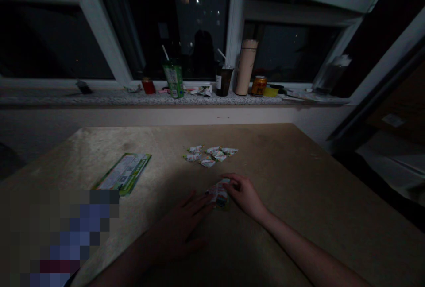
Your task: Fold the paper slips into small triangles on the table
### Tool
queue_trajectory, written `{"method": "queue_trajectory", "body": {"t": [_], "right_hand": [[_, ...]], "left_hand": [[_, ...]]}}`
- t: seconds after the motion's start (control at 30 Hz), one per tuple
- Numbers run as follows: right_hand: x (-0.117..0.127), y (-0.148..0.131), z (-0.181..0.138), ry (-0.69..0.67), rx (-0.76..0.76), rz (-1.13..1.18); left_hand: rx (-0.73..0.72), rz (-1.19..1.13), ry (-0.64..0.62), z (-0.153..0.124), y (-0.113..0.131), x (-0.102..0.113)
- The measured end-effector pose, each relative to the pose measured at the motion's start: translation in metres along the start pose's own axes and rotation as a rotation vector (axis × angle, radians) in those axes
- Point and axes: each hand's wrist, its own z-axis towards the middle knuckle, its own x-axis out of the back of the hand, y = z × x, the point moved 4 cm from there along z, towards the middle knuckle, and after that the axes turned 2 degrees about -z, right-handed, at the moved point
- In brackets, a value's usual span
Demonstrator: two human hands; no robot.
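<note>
A small flat packet (219, 195) with white, red and green print lies on the brown table in front of me. My left hand (189, 216) rests palm down, its fingers stretched out and their tips on the packet's left side. At the packet's upper right, my right hand (244, 191) has curled fingers, with thumb and index finger closed at its edge. Just beyond lie several small folded packets (208, 161) of similar print in a loose group. Shadow darkens the left hand and part of the packet.
A larger green-and-white package (124, 172) lies on the left of the table (275, 154). On the windowsill (116, 97) stand a green cup (173, 79) with a straw, a dark cup (223, 81), a pinkish thermos (245, 67), a gold can (259, 86) and a red jar (148, 86).
</note>
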Motion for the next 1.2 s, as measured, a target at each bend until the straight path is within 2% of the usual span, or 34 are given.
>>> {"method": "queue_trajectory", "body": {"t": [0.13, 0.33, 0.63, 0.73, 0.83, 0.87, 0.93, 0.97, 1.03, 1.1, 1.2], "right_hand": [[-0.002, 0.000, 0.001, -0.023, 0.028, -0.001], [-0.001, -0.001, -0.001, -0.002, 0.076, -0.145], [-0.003, -0.007, -0.003, -0.016, 0.061, -0.202], [0.004, -0.012, -0.005, 0.085, 0.114, -0.230], [0.016, -0.025, -0.011, 0.186, 0.273, -0.362], [0.018, -0.030, -0.014, 0.162, 0.341, -0.399], [0.013, -0.038, -0.020, -0.059, 0.468, -0.412], [0.010, -0.041, -0.023, -0.180, 0.507, -0.401], [0.003, -0.043, -0.029, -0.329, 0.519, -0.381], [-0.003, -0.041, -0.031, -0.398, 0.499, -0.367], [-0.007, -0.035, -0.029, -0.386, 0.463, -0.362]], "left_hand": [[-0.008, 0.047, -0.037, 0.000, 0.004, 0.001], [-0.056, 0.006, -0.067, 0.002, 0.006, 0.000], [-0.012, -0.016, -0.101, 0.002, 0.000, -0.003], [-0.002, -0.013, -0.101, 0.002, 0.000, -0.002], [0.010, -0.018, -0.094, 0.002, 0.000, -0.002], [0.008, -0.026, -0.088, 0.002, 0.001, -0.001], [0.003, -0.047, -0.072, 0.002, 0.002, 0.000], [0.007, -0.059, -0.064, 0.002, 0.003, 0.001], [0.024, -0.079, -0.053, 0.002, 0.003, 0.003], [0.046, -0.104, -0.034, 0.001, 0.002, 0.004], [0.055, -0.153, -0.003, -0.002, -0.001, 0.004]]}}
